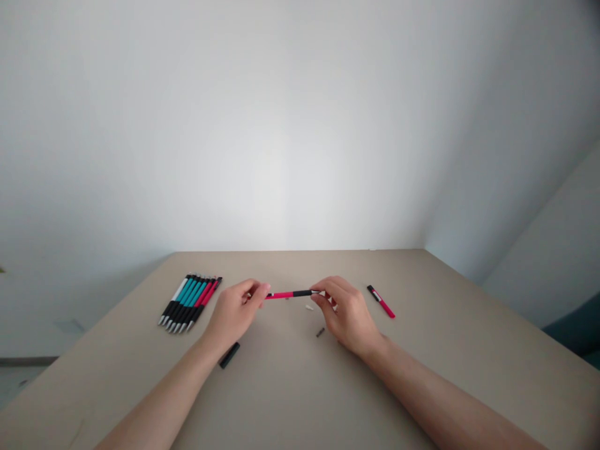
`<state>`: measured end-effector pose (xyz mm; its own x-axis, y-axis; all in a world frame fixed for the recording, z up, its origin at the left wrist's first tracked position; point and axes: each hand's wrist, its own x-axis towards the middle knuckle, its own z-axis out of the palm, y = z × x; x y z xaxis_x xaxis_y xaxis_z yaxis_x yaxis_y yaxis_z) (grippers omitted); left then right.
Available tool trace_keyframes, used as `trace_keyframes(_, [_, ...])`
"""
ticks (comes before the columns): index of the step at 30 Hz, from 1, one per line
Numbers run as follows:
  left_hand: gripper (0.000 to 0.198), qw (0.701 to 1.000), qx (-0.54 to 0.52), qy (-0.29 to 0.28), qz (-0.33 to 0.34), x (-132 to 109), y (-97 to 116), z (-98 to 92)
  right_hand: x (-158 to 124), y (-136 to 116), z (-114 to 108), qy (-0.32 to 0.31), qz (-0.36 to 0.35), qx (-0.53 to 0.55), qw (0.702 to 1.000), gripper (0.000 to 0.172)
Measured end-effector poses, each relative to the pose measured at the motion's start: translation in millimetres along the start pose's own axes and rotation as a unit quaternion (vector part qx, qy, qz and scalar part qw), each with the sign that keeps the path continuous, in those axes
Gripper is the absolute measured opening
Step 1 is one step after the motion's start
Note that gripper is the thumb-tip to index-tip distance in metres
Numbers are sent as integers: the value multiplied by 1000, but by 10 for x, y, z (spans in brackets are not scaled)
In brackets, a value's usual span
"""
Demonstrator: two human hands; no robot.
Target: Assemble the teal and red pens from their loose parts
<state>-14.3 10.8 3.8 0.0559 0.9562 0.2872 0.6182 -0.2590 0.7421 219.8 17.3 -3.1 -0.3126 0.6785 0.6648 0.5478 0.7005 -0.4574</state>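
Observation:
Between my two hands a pink pen [282, 295] with a black grip is held level above the table. My left hand [241, 307] is closed in a pinch on its pink end. At the other end, the fingers of my right hand [345, 312] pinch the silver tip, which they partly cover. Below the pen lies a small white cone-shaped piece [309, 307]. A short dark piece, perhaps a spring [320, 332], rests just left of my right hand. Near my left wrist is a loose black grip tube [229, 355].
A row of assembled pens [190, 303], white, teal and pink with black grips, lies side by side at the left. On the right sits a pink pen barrel [381, 302] with a black end. The beige table [290, 400] meets a white wall at the back.

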Motion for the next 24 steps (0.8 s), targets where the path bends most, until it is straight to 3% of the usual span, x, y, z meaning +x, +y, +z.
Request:
trace_keyframes(4, [46,995,-93,6,-42,17,-21,22,-21,8,-5,-1,1,0,1000,9])
trace_keyframes(14, [34,984,-161,62,-52,19,-24,31,-14,17,-1,-19,-15,-6,1000,12])
trace_keyframes(20, [37,976,-207,20,-62,25,4,42,-12,6,-27,1,-9,-4,1000,11])
trace_keyframes(24, [35,978,-202,23,-43,25,-17,40,-11,-2,-23,-7,-12,-5,1000,13])
